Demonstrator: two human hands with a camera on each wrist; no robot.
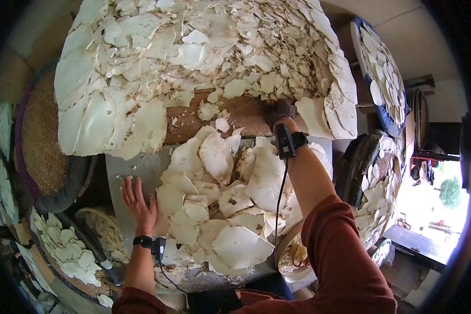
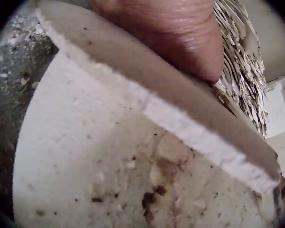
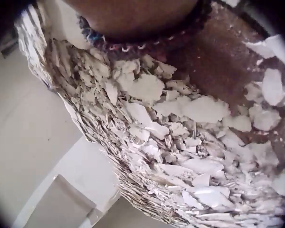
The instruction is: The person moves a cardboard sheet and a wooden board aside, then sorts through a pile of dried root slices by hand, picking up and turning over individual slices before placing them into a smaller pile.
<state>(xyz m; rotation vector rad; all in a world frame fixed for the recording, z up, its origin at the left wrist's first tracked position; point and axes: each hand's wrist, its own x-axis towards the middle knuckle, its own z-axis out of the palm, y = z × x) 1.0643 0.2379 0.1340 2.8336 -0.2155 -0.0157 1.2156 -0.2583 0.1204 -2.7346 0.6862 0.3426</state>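
My bare left hand [image 1: 140, 205] lies with fingers extended on the grey tabletop [image 1: 128, 166], beside a loose heap of thin, pale, brittle flat pieces [image 1: 193, 201]. In the left wrist view, part of the hand [image 2: 175, 38] overlaps a pale flat piece [image 2: 85, 35] with a broken edge, above another brown-spotted piece [image 2: 71, 137]. My right hand [image 1: 280, 111], in a dark knitted glove, reaches to the reddish-brown board [image 1: 188, 123] at the front of a large stack of layered pale pieces [image 1: 141, 31]. The glove's cuff [image 3: 137, 50] shows in the right wrist view; its fingers are hidden.
Small broken flakes [image 3: 180, 107] cover the stack close to the glove. A round woven tray [image 1: 47, 131] stands at the left. Trays of more pale pieces [image 1: 70, 246] flank both sides. A bowl [image 1: 288, 256] sits near my body, and a thin cable [image 1: 281, 201] hangs from the right wrist camera.
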